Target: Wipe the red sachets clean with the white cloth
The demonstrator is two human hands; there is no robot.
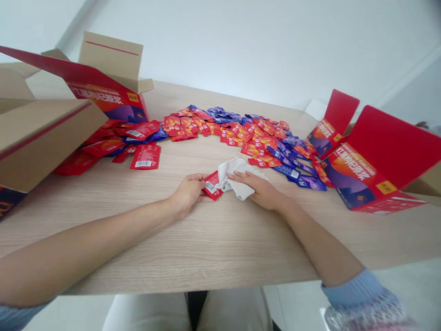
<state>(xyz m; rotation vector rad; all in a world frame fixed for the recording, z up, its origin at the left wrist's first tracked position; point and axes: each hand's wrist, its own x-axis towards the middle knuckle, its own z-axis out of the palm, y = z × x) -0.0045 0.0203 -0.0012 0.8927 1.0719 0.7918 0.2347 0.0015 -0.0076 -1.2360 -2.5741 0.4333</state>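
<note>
Near the middle of the wooden table, my left hand (pixel 189 193) pinches the left edge of a red packet (pixel 212 186) with a white barcode label facing up. A crumpled white cloth (pixel 236 177) overlaps the right side of that packet. My right hand (pixel 260 188) lies over the cloth with its fingers pressed together on it, pointing left. Part of the packet is hidden under the cloth, and the undersides of my right fingers do not show.
Red and purple packets (pixel 241 133) spread in an arc across the table (pixel 193 248). More packets (pixel 106 147) lie at left beside open cartons (pixel 103 96) (pixel 44 133). Open red boxes (pixel 358 172) (pixel 327 131) stand at right. A wall rises behind.
</note>
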